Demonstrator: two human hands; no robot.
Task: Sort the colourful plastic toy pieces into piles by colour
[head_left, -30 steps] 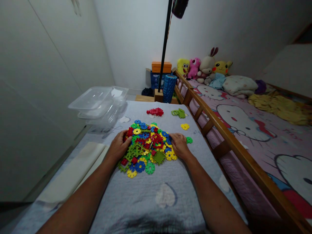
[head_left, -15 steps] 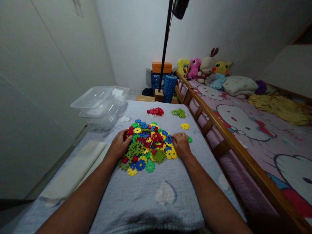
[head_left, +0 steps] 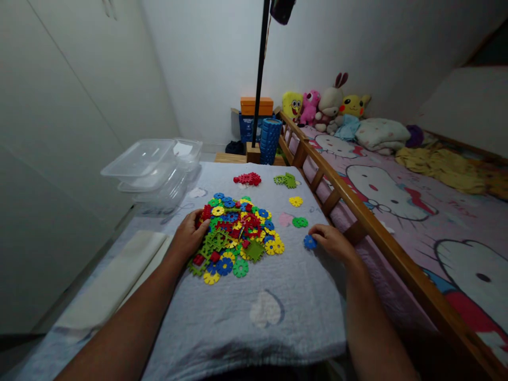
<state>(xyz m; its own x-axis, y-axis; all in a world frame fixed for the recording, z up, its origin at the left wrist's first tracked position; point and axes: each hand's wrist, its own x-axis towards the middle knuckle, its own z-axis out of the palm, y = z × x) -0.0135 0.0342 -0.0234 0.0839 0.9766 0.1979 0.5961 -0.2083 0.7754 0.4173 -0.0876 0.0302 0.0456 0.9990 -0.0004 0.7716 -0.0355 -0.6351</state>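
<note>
A mixed heap of toy building pieces (head_left: 238,233) lies in the middle of the cloth-covered table: notched discs in blue, yellow and green, plus red and olive-green square pieces. Against the heap's left edge rests my left hand (head_left: 189,233), thumb and fingers apart, beside a red piece (head_left: 206,211). My right hand (head_left: 331,242) is right of the heap, thumb and fingers pinching a blue notched disc (head_left: 310,242) just at or above the cloth. Green discs (head_left: 300,222) and a yellow disc (head_left: 296,201) lie beyond it. Farther back are red pieces (head_left: 248,179) and olive-green pieces (head_left: 286,180).
Stacked clear plastic containers (head_left: 148,166) stand at the table's back left. A folded cream cloth (head_left: 115,280) lies along the left side. A wooden bed rail (head_left: 357,209) borders the right side. A black pole (head_left: 260,74) rises behind the table.
My right hand has moved right, away from the heap, with a blue disc in its fingers. Green discs it partly covered now show. My left hand stays at the heap's left edge.
</note>
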